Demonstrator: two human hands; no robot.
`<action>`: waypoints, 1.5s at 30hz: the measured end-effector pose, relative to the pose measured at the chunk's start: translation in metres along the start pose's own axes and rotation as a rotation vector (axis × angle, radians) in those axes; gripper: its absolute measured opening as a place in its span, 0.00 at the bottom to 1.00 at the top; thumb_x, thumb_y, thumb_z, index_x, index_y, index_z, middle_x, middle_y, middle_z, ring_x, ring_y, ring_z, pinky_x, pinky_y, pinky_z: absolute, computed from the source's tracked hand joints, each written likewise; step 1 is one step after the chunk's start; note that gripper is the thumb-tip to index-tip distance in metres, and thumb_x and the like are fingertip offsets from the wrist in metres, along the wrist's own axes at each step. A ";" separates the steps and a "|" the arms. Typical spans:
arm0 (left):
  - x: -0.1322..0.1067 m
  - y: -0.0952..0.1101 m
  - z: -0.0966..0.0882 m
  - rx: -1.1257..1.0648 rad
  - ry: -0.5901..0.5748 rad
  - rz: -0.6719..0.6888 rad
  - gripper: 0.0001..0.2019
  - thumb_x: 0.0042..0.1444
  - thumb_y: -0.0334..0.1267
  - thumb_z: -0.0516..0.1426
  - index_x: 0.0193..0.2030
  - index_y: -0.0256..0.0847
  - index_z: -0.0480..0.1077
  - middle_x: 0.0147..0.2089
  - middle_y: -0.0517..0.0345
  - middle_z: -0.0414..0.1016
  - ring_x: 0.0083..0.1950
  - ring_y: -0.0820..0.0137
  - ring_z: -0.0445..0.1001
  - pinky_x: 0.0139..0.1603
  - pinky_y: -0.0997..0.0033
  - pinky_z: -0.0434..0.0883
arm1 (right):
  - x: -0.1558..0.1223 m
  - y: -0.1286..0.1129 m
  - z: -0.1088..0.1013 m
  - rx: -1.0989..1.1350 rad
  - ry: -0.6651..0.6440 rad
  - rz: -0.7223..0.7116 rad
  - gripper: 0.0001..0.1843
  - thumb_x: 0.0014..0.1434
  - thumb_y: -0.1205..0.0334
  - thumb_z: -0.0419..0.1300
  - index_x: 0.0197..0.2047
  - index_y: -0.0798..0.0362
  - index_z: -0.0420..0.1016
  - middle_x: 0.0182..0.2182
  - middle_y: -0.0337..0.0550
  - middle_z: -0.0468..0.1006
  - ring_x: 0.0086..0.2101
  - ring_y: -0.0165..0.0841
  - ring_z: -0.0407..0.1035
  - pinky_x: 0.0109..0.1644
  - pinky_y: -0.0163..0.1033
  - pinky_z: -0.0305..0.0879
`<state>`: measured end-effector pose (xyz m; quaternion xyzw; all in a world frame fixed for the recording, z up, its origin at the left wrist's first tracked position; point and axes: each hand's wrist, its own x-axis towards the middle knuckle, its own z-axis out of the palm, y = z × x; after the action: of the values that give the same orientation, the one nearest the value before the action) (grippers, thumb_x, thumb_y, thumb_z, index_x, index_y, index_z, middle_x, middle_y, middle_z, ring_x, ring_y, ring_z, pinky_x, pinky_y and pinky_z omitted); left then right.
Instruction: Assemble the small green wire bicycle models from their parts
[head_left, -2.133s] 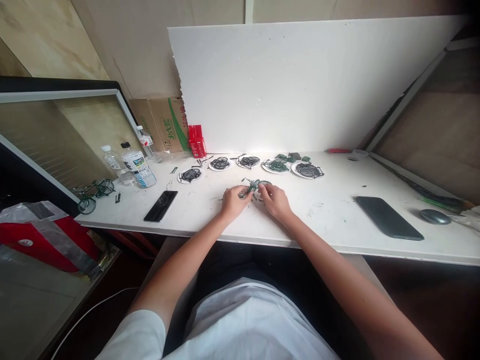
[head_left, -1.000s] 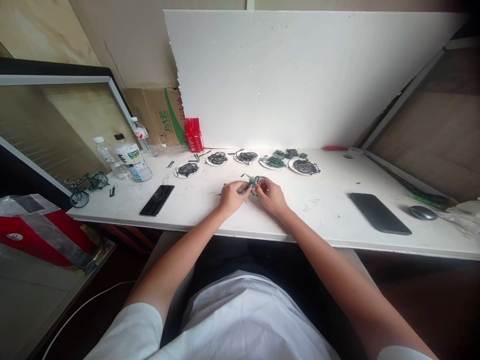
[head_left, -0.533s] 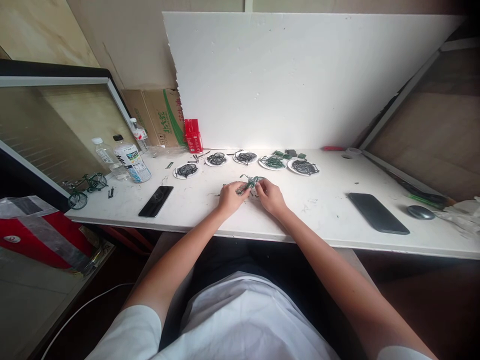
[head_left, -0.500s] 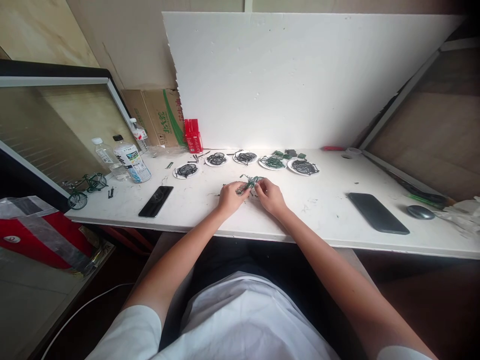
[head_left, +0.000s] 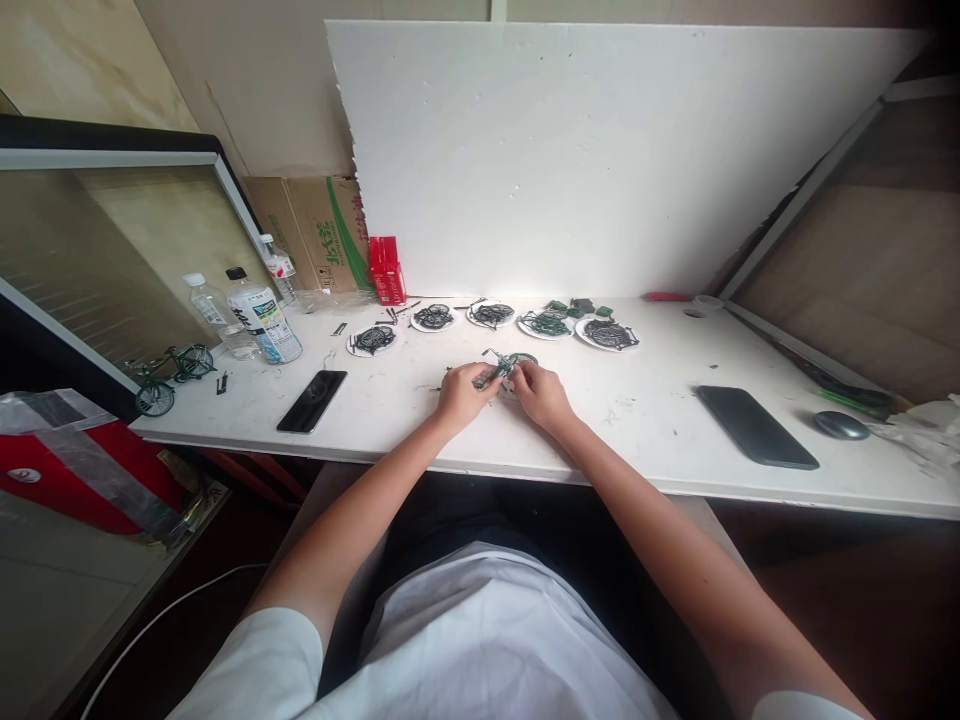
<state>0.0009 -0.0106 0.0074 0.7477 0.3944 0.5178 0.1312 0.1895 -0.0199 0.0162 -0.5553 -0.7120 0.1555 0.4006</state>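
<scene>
Between my two hands is a small green model bicycle [head_left: 504, 364], with a wheel showing at its far right side and a thin dark bar sticking up at the left. My left hand [head_left: 463, 396] is closed around its left end. The fingers of my right hand [head_left: 541, 394] pinch it from the right, and the fingertips partly cover it. Just beyond my hands stand white plates of small parts: a plate of green pieces [head_left: 546, 324] and a plate of black pieces [head_left: 606, 334] among several. A finished-looking green model bicycle [head_left: 174, 380] stands at the table's left end.
A phone [head_left: 312, 402] lies left of my hands. To the right are a black slab-like device [head_left: 757, 427] and a computer mouse [head_left: 841, 425]. Bottles [head_left: 264, 318] and a red box [head_left: 387, 270] stand at the back left. A white board [head_left: 600, 160] rises behind the table.
My right fingers have shifted slightly lower on the model bicycle, so more of its wheel shows at the right. My left hand keeps its hold in about the same place.
</scene>
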 end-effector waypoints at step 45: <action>0.000 0.000 -0.001 0.028 0.005 0.018 0.02 0.63 0.34 0.66 0.40 0.41 0.82 0.38 0.55 0.85 0.37 0.68 0.80 0.41 0.70 0.73 | 0.001 -0.003 -0.001 0.066 0.072 -0.064 0.10 0.65 0.53 0.58 0.38 0.49 0.73 0.35 0.45 0.81 0.33 0.38 0.69 0.39 0.42 0.62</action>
<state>0.0002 -0.0112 0.0080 0.7518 0.3951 0.5151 0.1153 0.1887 -0.0203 0.0191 -0.5241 -0.7090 0.1460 0.4487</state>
